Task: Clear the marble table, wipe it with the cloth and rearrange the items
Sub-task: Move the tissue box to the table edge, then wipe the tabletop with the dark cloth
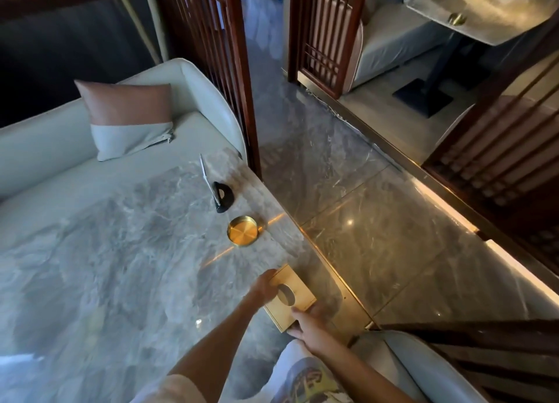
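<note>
A gold tissue box point(295, 287) with an oval slot on top rests near the right edge of the grey marble table point(121, 251). My left hand point(265, 284) grips its left side and my right hand point(311, 324) grips its near right corner. Farther along the same edge sits a round gold dish point(243, 230). Beyond the dish stands a black half-round card holder point(221, 195) with a thin upright card point(205, 172) in it. No cloth is in view.
A pale sofa point(45, 148) with a pink-and-white cushion point(128, 119) lines the table's far side. A dark wooden lattice screen point(220, 54) stands at the far right corner. Polished stone floor point(378, 221) runs along the right. Another pale seat point(408, 363) is beside me.
</note>
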The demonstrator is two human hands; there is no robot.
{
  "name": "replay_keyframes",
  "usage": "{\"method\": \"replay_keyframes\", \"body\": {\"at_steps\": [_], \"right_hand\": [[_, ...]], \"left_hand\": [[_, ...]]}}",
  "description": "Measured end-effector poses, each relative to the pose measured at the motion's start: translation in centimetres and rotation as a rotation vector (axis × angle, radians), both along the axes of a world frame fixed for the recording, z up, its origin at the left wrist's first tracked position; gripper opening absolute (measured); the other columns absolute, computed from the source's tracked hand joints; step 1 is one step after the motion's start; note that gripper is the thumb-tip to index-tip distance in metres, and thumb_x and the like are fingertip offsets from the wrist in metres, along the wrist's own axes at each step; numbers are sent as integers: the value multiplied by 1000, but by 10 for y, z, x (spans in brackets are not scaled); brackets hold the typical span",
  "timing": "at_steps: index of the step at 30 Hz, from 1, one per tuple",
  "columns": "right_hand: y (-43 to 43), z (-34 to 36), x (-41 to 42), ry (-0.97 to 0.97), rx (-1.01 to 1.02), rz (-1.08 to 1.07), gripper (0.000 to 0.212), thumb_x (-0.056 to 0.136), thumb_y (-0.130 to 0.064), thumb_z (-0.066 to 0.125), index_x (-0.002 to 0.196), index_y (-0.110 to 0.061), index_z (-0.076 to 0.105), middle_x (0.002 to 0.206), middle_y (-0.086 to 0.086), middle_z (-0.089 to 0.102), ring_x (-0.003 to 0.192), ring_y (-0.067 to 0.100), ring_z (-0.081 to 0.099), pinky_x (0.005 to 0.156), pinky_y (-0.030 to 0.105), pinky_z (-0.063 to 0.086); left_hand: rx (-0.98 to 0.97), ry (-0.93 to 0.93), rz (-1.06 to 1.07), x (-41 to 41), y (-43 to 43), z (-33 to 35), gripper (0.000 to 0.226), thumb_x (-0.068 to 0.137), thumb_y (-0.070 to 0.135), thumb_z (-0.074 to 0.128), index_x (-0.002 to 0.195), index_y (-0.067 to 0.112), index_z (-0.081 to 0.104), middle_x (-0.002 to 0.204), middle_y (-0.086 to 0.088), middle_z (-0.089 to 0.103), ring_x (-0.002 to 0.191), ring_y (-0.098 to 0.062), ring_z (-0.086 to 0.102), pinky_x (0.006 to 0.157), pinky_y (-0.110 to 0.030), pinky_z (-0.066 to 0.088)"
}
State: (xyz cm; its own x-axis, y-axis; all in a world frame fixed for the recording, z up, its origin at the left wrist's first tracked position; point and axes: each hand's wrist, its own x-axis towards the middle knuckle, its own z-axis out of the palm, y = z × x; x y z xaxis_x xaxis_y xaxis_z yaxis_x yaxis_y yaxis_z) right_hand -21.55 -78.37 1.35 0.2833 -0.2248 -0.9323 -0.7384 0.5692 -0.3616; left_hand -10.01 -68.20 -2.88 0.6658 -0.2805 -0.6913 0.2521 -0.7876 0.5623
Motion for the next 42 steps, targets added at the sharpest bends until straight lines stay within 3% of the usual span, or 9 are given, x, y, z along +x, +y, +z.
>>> {"method": "replay_keyframes", "body": {"at_steps": [3, 8, 11, 14, 18, 26, 30, 34, 42], "right_hand": [[2, -7, 1, -23, 0, 55, 66, 90, -8, 62, 144, -9, 24, 141, 21, 41, 115, 36, 54, 76, 35, 58], [2, -23, 11, 120, -328, 333, 86, 72, -28, 76, 142, -12, 29, 132, 16, 47, 117, 33, 52, 97, 43, 51], [5, 9, 18, -14, -731, 402, 86, 71, -19, 68, 146, -8, 28, 146, 21, 36, 133, 37, 38, 108, 47, 36], [27, 32, 34, -255, -966, 535, 57, 81, -11, 64, 136, -12, 46, 137, 18, 48, 130, 35, 42, 108, 48, 35], [101, 24, 54, -505, -777, 966, 37, 86, -6, 59, 123, -9, 59, 126, 14, 60, 121, 29, 53, 102, 34, 38], [286, -11, 7, -515, -570, 1805, 46, 93, -28, 52, 138, -16, 49, 139, 7, 56, 129, 23, 51, 106, 30, 39], [343, -37, -36, -465, -539, 1924, 51, 93, -27, 50, 142, -16, 43, 149, 7, 44, 137, 21, 41, 112, 32, 33], [373, -42, -69, -410, -622, 1996, 55, 97, -24, 46, 149, -15, 31, 160, 8, 20, 148, 21, 19, 118, 33, 23], [386, -43, -95, -248, -633, 1976, 61, 99, -35, 41, 153, -17, 19, 163, 6, -3, 150, 24, 1, 120, 37, 13]], "left_hand": [[13, 29, 16, 9, 12, -45, 55, 75, 34, 47, 130, 29, 50, 130, -9, 59, 116, -29, 58, 99, -43, 50], [-54, -13, 66, -5, 24, 13, 56, 88, 21, 54, 141, 24, 37, 145, -10, 42, 132, -30, 43, 108, -38, 40], [-80, -144, 201, -11, 51, 30, 51, 92, 18, 52, 141, 16, 39, 145, -11, 44, 135, -29, 40, 113, -41, 33], [-101, -248, 386, -23, 106, 40, 43, 93, 14, 52, 135, 10, 48, 139, -13, 53, 131, -28, 47, 112, -39, 35], [-34, -281, 720, -64, 211, 45, 31, 92, 8, 52, 122, 5, 59, 125, -16, 62, 119, -29, 57, 100, -31, 41], [151, -162, 1125, -201, 384, 45, 40, 85, 24, 40, 107, 0, 64, 109, -22, 68, 105, -38, 62, 87, -38, 46], [139, -36, 1147, -238, 421, 26, 26, 91, 11, 46, 112, 1, 59, 116, -20, 64, 109, -36, 59, 91, -36, 44], [60, 85, 1046, -257, 431, 6, 4, 89, 14, 50, 92, 12, 48, 102, -16, 64, 94, -30, 59, 85, -37, 45], [-14, 148, 916, -260, 433, -9, 17, 83, 12, 59, 75, 12, 45, 76, -4, 55, 73, -24, 54, 62, -30, 35]]}}
